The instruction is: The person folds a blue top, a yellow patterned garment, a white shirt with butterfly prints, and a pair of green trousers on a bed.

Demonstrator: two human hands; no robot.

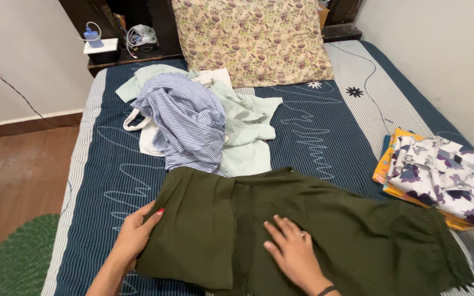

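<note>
The green cloth [314, 230] lies spread on the bed [330, 137], right in front of you. It looks soft, light and floppy, so hold it by an edge. Your left hand [135, 233] pinches its left edge (fingers tucked under). Your right hand [292, 249] rests flat on top, fingers spread, gripping nothing.

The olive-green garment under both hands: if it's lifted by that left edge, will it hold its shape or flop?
The olive-green garment probably flops: it lies flat with soft creases, and its far end is ruffled. It looks thin, so likely light. The left hand grips a folded edge while the right hand presses flat; the fold would likely fall open when lifted.
</note>
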